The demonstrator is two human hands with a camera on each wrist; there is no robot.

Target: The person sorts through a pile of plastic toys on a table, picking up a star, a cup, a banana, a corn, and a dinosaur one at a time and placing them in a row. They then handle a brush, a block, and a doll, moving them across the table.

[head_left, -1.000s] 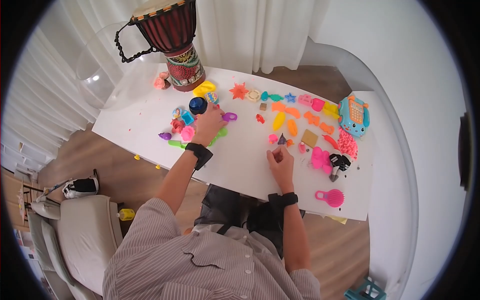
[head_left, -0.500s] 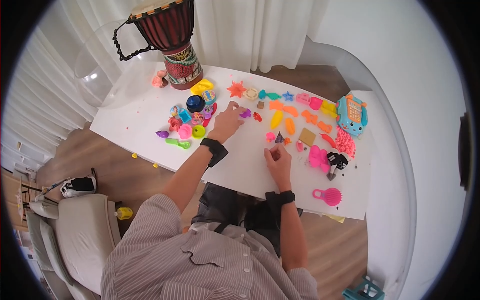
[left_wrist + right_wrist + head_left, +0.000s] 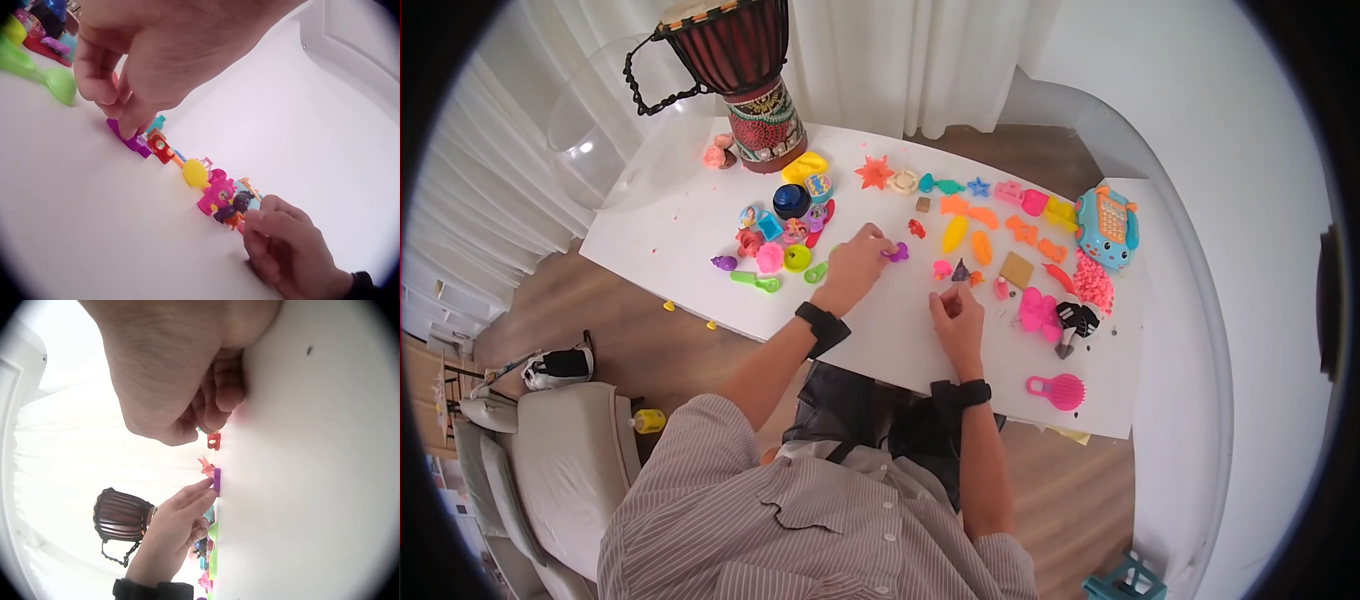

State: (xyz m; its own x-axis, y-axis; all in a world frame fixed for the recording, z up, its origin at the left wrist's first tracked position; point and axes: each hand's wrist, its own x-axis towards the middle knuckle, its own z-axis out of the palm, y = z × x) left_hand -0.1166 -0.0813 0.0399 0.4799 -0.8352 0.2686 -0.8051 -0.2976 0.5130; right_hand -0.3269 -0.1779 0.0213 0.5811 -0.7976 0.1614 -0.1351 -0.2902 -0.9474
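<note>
My left hand (image 3: 858,272) pinches a small purple plastic toy piece (image 3: 897,253) low over the white table. In the left wrist view, the fingertips sit right on the upper edge of the purple toy piece (image 3: 132,142). A small red toy (image 3: 916,228) lies just beyond it. My right hand (image 3: 958,318) rests on the table with loosely curled fingers and nothing visible in them. Close in front of it are a dark purple figurine (image 3: 241,202), a pink toy (image 3: 942,269) and a small orange toy (image 3: 975,278).
A green spoon-shaped toy (image 3: 756,282), a lime cup (image 3: 797,259) and a dark blue jar (image 3: 791,201) cluster at left beside a tall drum (image 3: 768,125). To the right are orange and yellow molds (image 3: 954,234), a toy phone (image 3: 1108,230) and a pink brush (image 3: 1057,391).
My left hand has carried the purple toy piece rightward from the left cluster, then drawn it slightly closer to me, beside the red toy. My right hand has stayed in place.
</note>
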